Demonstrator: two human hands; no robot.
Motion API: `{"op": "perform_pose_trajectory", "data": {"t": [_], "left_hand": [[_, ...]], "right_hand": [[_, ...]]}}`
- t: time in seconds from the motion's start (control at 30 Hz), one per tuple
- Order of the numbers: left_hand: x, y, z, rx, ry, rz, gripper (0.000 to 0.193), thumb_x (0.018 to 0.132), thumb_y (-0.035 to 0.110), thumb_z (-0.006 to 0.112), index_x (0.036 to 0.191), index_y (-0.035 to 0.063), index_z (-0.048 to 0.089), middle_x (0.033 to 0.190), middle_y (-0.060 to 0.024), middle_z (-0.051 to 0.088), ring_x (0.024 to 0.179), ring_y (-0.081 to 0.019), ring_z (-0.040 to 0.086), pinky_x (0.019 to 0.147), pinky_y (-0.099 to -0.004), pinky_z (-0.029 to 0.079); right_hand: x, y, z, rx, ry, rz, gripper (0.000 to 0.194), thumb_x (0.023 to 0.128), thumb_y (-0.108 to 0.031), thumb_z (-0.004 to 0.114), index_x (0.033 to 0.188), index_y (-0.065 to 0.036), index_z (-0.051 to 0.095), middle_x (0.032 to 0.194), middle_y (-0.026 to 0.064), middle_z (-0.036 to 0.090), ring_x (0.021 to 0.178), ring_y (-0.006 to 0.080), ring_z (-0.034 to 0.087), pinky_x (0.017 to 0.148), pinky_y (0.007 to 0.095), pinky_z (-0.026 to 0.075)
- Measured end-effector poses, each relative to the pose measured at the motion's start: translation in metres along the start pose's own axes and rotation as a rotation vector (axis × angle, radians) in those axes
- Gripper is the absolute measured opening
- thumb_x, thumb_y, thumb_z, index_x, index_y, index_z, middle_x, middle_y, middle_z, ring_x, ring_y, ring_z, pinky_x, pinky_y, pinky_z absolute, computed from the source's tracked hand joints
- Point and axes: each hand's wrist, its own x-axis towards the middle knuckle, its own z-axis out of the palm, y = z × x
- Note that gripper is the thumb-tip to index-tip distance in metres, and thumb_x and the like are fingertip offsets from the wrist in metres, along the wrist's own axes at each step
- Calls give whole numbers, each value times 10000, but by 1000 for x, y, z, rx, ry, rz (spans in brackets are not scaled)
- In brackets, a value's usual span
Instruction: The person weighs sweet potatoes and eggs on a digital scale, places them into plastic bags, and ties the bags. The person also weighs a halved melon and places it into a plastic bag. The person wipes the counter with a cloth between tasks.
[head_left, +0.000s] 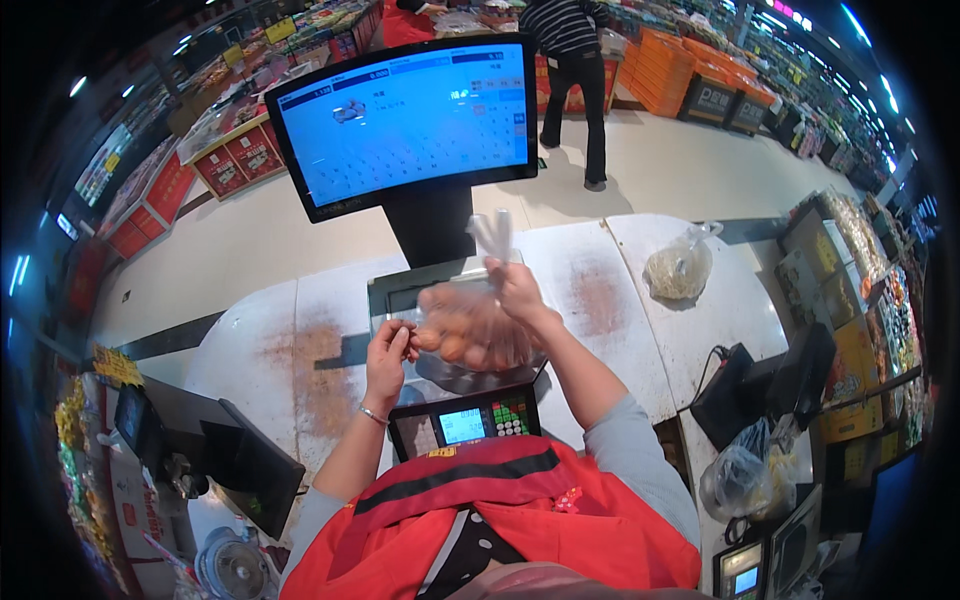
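My right hand (517, 292) is shut on the gathered neck of a clear plastic bag of eggs (476, 341), whose top ends stick up above the fist, blurred. The brown eggs hang or rest over the metal plate of a checkout scale (382, 295); whether the bag bears on the plate I cannot tell. At the bag's left side my left hand (394, 349) has thumb and fingertips together, close to or on the plastic; its exact hold is unclear. Below the plate sits the scale's keypad and small lit display (463, 426). A large lit monitor (412, 124) stands behind the scale.
A tied bag of pale food (679, 270) lies on the white counter (555, 255) at the right. Black devices (757, 382) and more plastic bags (742, 480) are further right. A dark screen (232, 450) and a fan (232, 566) stand at the left. A person (574, 67) stands beyond the counter.
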Motion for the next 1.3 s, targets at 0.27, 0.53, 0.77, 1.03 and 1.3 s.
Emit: {"op": "perform_pose_trajectory", "data": {"t": [0.27, 0.53, 0.77, 1.03, 1.3], "left_hand": [[-8, -10, -29, -32, 157, -46, 173, 978, 197, 502, 1021, 45, 571, 782, -20, 597, 633, -65, 520, 597, -205, 428], [-13, -21, -55, -93, 279, -40, 161, 977, 192, 501, 949, 56, 582, 740, -6, 595, 599, -66, 515, 561, -199, 419], [-16, -32, -61, -100, 319, -75, 145, 977, 190, 507, 947, 67, 578, 739, -2, 572, 621, -74, 512, 564, -204, 420], [-23, -26, -70, -55, 351, -89, 144, 975, 190, 512, 960, 59, 570, 744, -4, 566, 626, -72, 512, 566, -194, 416], [-25, -22, -69, 24, 354, -123, 147, 977, 193, 510, 930, 63, 561, 734, -1, 559, 610, -66, 495, 557, -190, 400]], "right_hand": [[-37, 23, -122, 301, 615, 354, 451, 947, -426, 552, 651, -87, 565, 602, -50, 466, 583, 61, 411, 496, 267, 321], [-89, 108, -215, 184, 1107, 92, 399, 941, -353, 583, 757, -3, 633, 715, 40, 605, 639, 118, 549, 548, 296, 438], [-128, 183, -263, 186, 1366, 432, 384, 868, -302, 696, 825, 76, 642, 785, 74, 651, 648, 153, 561, 578, 340, 471], [-133, 242, -309, 417, 1619, 436, 506, 786, -344, 775, 934, 109, 602, 912, 133, 638, 757, 229, 611, 663, 369, 520], [-118, 275, -345, 459, 1566, 624, 331, 791, -221, 718, 919, 78, 652, 903, 127, 671, 719, 236, 635, 639, 359, 539]]}}
